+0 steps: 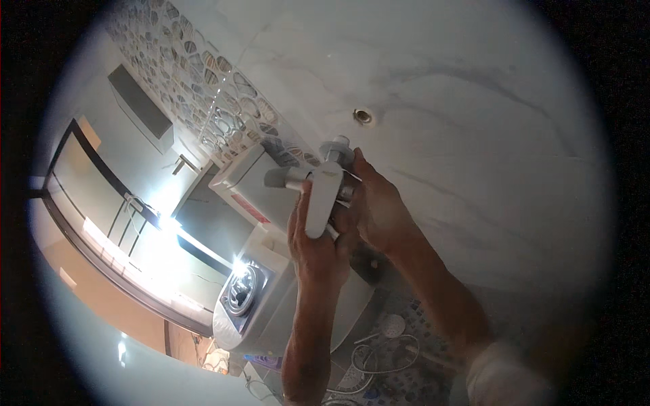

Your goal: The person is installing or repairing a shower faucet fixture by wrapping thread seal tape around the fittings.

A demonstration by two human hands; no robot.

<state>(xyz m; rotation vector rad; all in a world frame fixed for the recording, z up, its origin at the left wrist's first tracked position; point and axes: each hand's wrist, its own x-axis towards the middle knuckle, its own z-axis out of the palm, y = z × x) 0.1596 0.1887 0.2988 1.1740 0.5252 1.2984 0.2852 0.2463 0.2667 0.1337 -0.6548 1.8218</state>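
A white and chrome mixer tap (325,203) with a flat lever is held up in front of the marble-look wall. My left hand (317,250) is closed round its lower left side, thumb along the lever's edge. My right hand (380,203) grips its right side, with the fingers partly hidden behind the body. One connector with a round cover plate (334,147) points up toward the wall, and another sticks out to the left. Above the tap, apart from it, a round pipe outlet (363,117) opens in the wall.
Behind my left hand stands a white toilet with its cistern (252,183). A packaged coiled hose (242,289) lies on the lid. On the pebble-patterned floor are a loose shower hose (365,358) and a round shower head (393,326). A dark-framed doorway (101,162) is at left.
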